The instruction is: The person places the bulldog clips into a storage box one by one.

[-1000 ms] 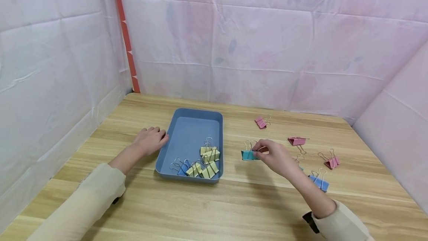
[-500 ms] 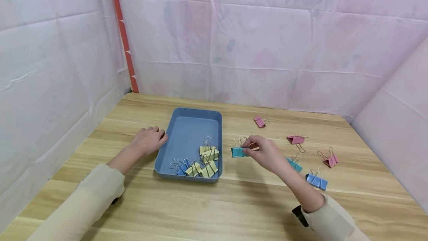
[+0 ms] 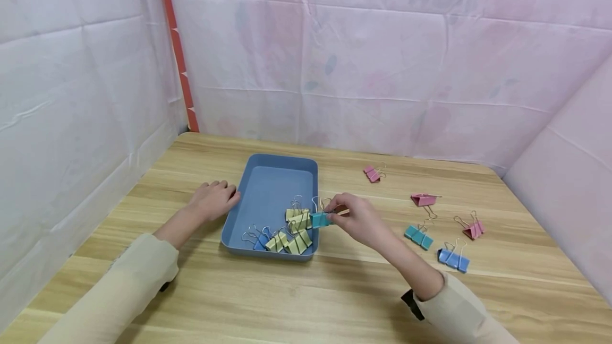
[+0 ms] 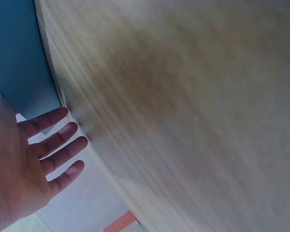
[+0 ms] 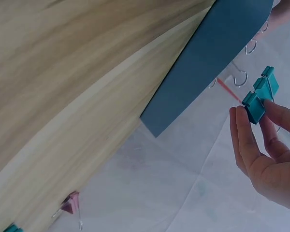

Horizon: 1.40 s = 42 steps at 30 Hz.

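My right hand (image 3: 356,220) pinches a teal binder clip (image 3: 320,220) at the right rim of the blue tray (image 3: 277,162). In the right wrist view the teal clip (image 5: 262,94) sits between thumb and fingers, raised above the tray wall. Inside the tray's near end lie several yellow binder clips (image 3: 299,242) and a blue binder clip (image 3: 261,241), wire handles up. My left hand (image 3: 214,200) rests at the tray's left side, thumb at the rim; its fingers are extended in the left wrist view and hold nothing.
To the right on the wooden table (image 3: 296,301) lie another teal clip (image 3: 418,237), a blue clip (image 3: 452,260) and pink binder clips (image 3: 424,199), one farther back (image 3: 372,174). White cloth walls (image 3: 373,68) stand behind and at the sides.
The right hand has carried the teal clip leftward from the table to the tray's right rim. The second teal clip on the table is now fully uncovered. The left hand stays put.
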Tool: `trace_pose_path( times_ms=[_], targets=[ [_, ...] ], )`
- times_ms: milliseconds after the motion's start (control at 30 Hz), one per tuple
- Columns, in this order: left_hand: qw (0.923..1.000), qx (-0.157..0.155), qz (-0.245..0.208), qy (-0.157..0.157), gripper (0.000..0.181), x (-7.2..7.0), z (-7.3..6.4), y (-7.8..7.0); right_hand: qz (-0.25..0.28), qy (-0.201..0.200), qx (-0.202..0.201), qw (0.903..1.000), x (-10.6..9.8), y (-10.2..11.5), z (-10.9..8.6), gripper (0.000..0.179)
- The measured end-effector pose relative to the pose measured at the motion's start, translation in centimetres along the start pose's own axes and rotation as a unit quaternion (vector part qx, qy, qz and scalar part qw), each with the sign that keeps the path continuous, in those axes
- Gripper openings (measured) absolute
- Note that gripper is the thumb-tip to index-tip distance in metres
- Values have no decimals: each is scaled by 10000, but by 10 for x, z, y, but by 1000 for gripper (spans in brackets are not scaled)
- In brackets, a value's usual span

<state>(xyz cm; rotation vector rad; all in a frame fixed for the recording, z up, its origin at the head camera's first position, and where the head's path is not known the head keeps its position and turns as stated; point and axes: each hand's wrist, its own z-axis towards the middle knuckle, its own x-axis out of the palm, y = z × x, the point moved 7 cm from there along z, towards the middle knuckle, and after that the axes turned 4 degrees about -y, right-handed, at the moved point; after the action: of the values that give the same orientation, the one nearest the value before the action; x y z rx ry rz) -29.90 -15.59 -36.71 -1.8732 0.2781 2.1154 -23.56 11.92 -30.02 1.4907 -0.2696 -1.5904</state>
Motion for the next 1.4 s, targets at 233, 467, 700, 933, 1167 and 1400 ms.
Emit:
trace_pose_path(
  times_ms=[233, 467, 700, 933, 1167, 1400],
  targets=[
    [10000, -12, 1, 15, 42, 0, 0, 0, 120, 67, -379, 9992, 9, 16, 5, 8],
    [10000, -4, 13, 75, 43, -1, 0, -1, 104, 143, -618, 9979, 15, 28, 13, 9],
    [10000, -11, 13, 36, 43, -1, 0, 0, -191, 149, -658, 9975, 20, 38, 27, 5],
    [9999, -9, 31, 104, 44, 0, 0, -1, -536, 228, -704, 9958, 33, 44, 45, 4],
    [9999, -56, 25, 134, 44, -1, 0, -1, -1100, 328, -940, 9889, 52, 49, 60, 4],
    [9999, -80, 43, 141, 43, -1, 0, -1, -1857, 520, -1217, 9737, 71, 55, 68, 3]
  ],
)
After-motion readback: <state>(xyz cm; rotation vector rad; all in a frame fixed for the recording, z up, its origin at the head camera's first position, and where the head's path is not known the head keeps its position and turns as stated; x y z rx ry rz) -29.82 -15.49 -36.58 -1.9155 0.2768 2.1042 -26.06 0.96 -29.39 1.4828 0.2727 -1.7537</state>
